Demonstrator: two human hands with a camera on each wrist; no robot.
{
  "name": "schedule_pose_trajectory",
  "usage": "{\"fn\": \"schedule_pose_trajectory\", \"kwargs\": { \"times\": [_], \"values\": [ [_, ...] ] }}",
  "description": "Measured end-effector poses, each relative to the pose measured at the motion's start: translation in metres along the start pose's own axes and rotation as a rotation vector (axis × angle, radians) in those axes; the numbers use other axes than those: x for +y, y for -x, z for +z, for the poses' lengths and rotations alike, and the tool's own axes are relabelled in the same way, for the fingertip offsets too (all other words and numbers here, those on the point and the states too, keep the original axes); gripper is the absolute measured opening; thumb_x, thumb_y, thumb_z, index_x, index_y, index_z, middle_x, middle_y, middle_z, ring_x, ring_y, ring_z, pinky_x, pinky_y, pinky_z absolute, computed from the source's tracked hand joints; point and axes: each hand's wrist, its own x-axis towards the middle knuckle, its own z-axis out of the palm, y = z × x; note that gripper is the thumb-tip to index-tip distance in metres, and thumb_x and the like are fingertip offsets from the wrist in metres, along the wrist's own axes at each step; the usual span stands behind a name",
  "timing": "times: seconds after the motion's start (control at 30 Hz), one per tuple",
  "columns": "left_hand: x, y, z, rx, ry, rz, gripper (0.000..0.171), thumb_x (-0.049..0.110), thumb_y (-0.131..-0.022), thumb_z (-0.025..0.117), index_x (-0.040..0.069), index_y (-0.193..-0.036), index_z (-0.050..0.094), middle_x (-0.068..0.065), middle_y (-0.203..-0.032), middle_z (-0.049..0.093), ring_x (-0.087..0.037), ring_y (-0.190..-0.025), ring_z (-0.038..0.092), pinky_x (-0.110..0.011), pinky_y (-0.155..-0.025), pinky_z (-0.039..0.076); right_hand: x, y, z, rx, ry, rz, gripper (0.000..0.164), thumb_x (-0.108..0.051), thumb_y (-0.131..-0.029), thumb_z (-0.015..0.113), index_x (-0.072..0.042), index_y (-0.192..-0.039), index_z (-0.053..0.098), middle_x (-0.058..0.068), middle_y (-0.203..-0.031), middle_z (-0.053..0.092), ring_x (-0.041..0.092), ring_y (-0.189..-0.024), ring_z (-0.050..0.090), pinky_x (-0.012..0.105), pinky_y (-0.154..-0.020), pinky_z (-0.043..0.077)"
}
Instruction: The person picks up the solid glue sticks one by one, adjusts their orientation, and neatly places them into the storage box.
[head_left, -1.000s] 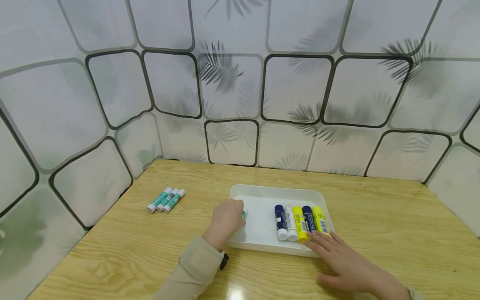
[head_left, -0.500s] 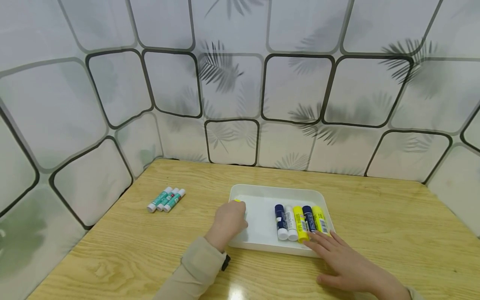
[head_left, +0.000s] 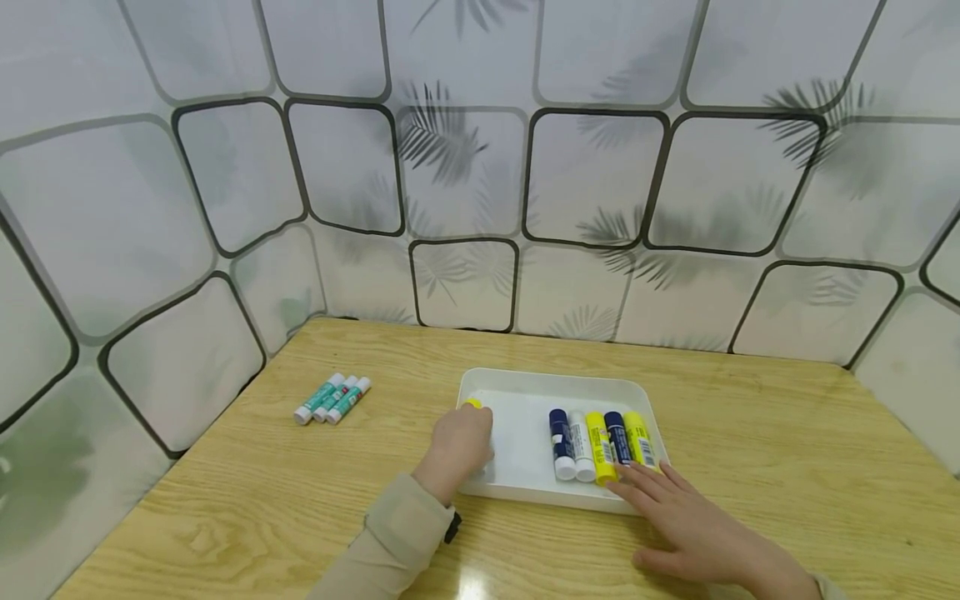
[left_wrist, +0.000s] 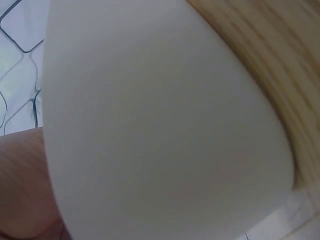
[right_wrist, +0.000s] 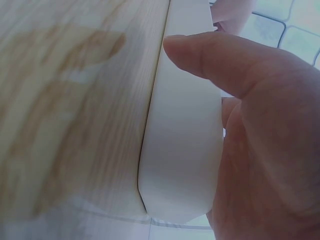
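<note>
In the head view, a white tray (head_left: 521, 425) lies on the wooden table. My left hand (head_left: 461, 437) reaches down into its left end, with a bit of yellow (head_left: 473, 402) showing just beyond the knuckles. The fingers are hidden beneath that hand, and I cannot tell what they hold. At the tray's right end lies a row of glue sticks, dark blue (head_left: 562, 444), white (head_left: 581, 446) and yellow (head_left: 601, 448) among them. My right hand (head_left: 682, 521) lies over the front right rim, fingers extended, fingertips at the lower ends of the sticks. Its thumb (right_wrist: 200, 52) points along the tray's outer wall.
Three teal-and-white glue sticks (head_left: 332, 399) lie side by side on the table (head_left: 247, 492), left of the tray. Patterned cloth (head_left: 465, 183) hangs behind and to the left of the table. The left wrist view is mostly filled by the tray's outer wall (left_wrist: 160, 125).
My left hand has shifted slightly right within the tray's left end. The teal patch beside it has gone from sight and the yellow bit has come into view. My right hand stays put.
</note>
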Motion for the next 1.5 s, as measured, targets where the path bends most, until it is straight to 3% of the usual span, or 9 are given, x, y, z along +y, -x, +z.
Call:
{"fn": "schedule_pose_trajectory", "kwargs": {
  "times": [0.5, 0.67, 0.87, 1.17, 1.5],
  "values": [
    [-0.003, -0.001, -0.001, -0.007, 0.026, 0.006, 0.011, 0.014, -0.078, 0.064, 0.007, -0.082, 0.056, -0.004, -0.068, 0.049, -0.014, -0.057, 0.045, -0.025, -0.046, 0.04, 0.0, 0.0, 0.001, 0.0, 0.009, 0.016, 0.066, -0.049, -0.079, 0.058, -0.01, -0.13, 0.043, 0.013, -0.131, 0.042, 0.03, -0.118, 0.038, 0.017, -0.097, -0.015],
    [-0.008, -0.002, -0.004, 0.044, 0.062, 0.027, 0.014, 0.014, -0.077, 0.066, 0.007, -0.082, 0.055, -0.004, -0.068, 0.049, -0.014, -0.055, 0.045, -0.025, -0.045, 0.04, 0.001, 0.0, 0.002, -0.008, -0.001, 0.024, 0.066, -0.05, -0.079, 0.056, -0.01, -0.13, 0.042, 0.012, -0.131, 0.042, 0.03, -0.119, 0.037, 0.017, -0.097, -0.016],
    [-0.021, -0.005, -0.011, 0.12, 0.091, 0.019, 0.02, 0.017, -0.076, 0.068, 0.006, -0.087, 0.056, -0.005, -0.072, 0.049, -0.014, -0.056, 0.044, -0.024, -0.045, 0.039, 0.001, 0.0, 0.001, -0.038, -0.039, 0.046, 0.066, -0.05, -0.08, 0.055, -0.011, -0.131, 0.041, 0.011, -0.133, 0.04, 0.03, -0.121, 0.035, 0.016, -0.096, -0.017],
    [-0.044, -0.009, -0.014, 0.146, 0.122, -0.039, 0.028, 0.021, -0.079, 0.067, 0.005, -0.099, 0.058, -0.007, -0.084, 0.056, -0.016, -0.063, 0.051, -0.027, -0.051, 0.045, 0.001, 0.002, 0.005, 0.047, 0.05, -0.014, 0.066, -0.044, -0.075, 0.062, -0.01, -0.129, 0.044, 0.012, -0.129, 0.044, 0.028, -0.118, 0.039, 0.019, -0.1, -0.013],
    [-0.076, -0.013, -0.012, 0.136, 0.131, -0.128, 0.031, 0.02, -0.08, 0.065, 0.003, -0.105, 0.056, -0.01, -0.091, 0.057, -0.021, -0.071, 0.056, -0.032, -0.054, 0.047, -0.001, 0.001, 0.0, -0.025, -0.024, 0.034, 0.065, -0.047, -0.08, 0.057, -0.011, -0.131, 0.041, 0.012, -0.131, 0.041, 0.03, -0.119, 0.037, 0.015, -0.096, -0.016]
  ]
}}
